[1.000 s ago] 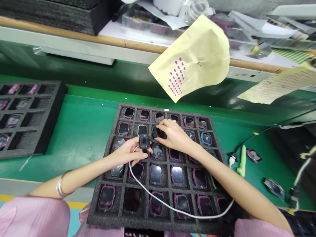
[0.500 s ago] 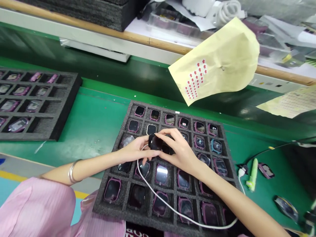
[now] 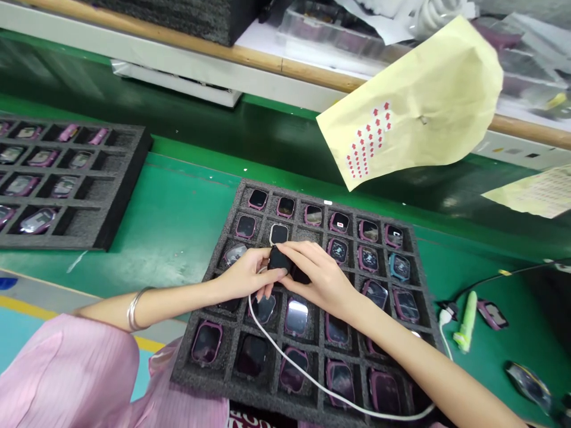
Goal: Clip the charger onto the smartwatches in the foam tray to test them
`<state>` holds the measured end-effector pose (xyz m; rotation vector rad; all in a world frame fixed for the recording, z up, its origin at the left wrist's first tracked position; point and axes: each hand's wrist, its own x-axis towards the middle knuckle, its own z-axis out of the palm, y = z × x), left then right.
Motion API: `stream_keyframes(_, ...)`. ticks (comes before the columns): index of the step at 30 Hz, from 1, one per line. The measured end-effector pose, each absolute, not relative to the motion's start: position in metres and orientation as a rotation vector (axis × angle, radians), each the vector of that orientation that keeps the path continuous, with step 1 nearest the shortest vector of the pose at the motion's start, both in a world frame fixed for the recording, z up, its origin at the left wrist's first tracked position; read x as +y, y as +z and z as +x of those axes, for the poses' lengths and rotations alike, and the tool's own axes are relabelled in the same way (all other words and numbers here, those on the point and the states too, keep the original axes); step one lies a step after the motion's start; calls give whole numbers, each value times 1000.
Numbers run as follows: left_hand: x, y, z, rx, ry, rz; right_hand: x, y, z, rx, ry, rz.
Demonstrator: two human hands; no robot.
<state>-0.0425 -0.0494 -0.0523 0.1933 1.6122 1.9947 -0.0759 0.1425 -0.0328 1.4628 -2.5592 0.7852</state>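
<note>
While both your hands are on the black watch [image 3: 280,261], neither one's really nearer: it sits right between them, over the foam tray [image 3: 200,380]. Your left hand [image 3: 253,274] pinches it from the left, thumb along the lower edge, and your right hand [image 3: 317,272] pinches from the right, fingertips up top. Can't tell its long axis, looks kinda squarish. White cable [image 3: 307,380] loops down from your left hand, btw.

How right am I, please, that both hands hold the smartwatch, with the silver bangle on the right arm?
Nearly: the head view shows the silver bangle on the left arm, not the right; the left hand and right hand do hold the black smartwatch.
</note>
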Motion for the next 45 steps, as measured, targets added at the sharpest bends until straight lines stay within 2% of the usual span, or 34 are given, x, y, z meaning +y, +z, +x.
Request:
stream_keyframes(11, -46, -51, -40, 1624, 1982, 140, 145, -25, -78, -2595, 1230, 1289)
stream_keyframes(20, -44, -55, -40, 1606, 2069, 181, 149, -14, -82, -2621, 1204, 1365)
stream_keyframes(23, -44, -55, -41, 1670, 2060, 216, 148, -15, -83, -2579, 1097, 1332)
stream_keyframes(28, -45, -53, -42, 1693, 2061, 168, 140, -22, -71, -2609, 482, 1198)
stream_keyframes(31, -45, -52, -42, 1634, 2089, 170, 135, -24, -63, -2589, 399, 1078)
stream_keyframes(39, -48, -50, -45, 1633, 2082, 81, 144, -3, -65, -2457, 751, 1219)
stream_keyframes(45, -46, -46, -47, 1639, 2200, 129, 134, 0, -64, -2826, 1421, 644)
